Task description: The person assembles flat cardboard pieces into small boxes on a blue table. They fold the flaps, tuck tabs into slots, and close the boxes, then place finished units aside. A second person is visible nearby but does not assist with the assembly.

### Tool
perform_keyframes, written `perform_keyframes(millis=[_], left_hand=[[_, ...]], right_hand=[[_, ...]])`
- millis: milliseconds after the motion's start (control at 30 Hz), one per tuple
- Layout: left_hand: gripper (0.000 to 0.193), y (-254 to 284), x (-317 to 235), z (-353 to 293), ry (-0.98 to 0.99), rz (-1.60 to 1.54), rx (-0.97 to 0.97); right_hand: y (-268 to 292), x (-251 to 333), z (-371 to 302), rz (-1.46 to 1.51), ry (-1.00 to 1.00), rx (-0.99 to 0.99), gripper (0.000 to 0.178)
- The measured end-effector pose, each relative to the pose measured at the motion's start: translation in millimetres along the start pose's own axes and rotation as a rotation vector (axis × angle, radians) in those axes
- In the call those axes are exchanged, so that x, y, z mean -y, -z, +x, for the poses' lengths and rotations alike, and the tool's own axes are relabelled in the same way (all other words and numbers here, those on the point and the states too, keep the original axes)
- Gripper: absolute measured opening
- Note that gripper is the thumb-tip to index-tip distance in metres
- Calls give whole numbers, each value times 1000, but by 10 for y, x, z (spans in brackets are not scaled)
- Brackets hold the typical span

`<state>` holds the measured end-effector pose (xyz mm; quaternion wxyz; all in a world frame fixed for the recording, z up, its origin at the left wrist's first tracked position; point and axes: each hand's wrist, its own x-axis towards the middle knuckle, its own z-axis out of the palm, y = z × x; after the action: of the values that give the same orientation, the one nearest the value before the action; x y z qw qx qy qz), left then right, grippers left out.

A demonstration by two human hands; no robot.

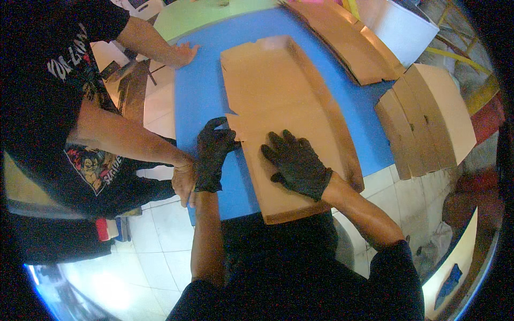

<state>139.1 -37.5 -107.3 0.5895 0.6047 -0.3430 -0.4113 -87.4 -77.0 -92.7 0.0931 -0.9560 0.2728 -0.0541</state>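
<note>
Looks like a small workshop or packing area for cardboard. Shown by a blue-topped table [201, 85] with a partly folded cardboard sheet [278, 80] laid across to the near edge, a pile of cardboard [348, 43] along the right edge toward the far corner, and creased cardboard panels [423, 123] farther down that edge. Also suggested by white floor tiles [166, 230], a yellow metal frame [455, 60] beyond the far right corner, and a co-worker [48, 91] at the left edge.
</note>
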Motion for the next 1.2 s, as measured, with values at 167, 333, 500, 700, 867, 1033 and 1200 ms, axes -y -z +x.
perform_keyframes(millis=[167, 333, 500, 700, 867, 1033, 1200], left_hand=[[25, 19, 7, 121, -60, 310, 10], [22, 275, 247, 439, -225, 292, -66], [27, 173, 439, 1033, -327, 396, -3], [64, 117, 164, 1168, -459, 1157, 220], [57, 217, -18, 802, -46, 763, 336], [34, 56, -150, 312, 60, 179, 168], [43, 112, -241, -258, -493, 591, -8]], right_hand=[[50, -87, -7, 56, 65, 14, 66], [256, -1034, 47, 149, -162, -681, 38], [149, -1980, 232, 313, -358, -506, 40], [413, -1958, 358, 634, -462, 8, 33], [376, -1491, 275, 943, -660, -127, 34], [473, -1132, 0, 990, -520, -285, 33], [357, -919, -432, 833, -354, -516, 37]])
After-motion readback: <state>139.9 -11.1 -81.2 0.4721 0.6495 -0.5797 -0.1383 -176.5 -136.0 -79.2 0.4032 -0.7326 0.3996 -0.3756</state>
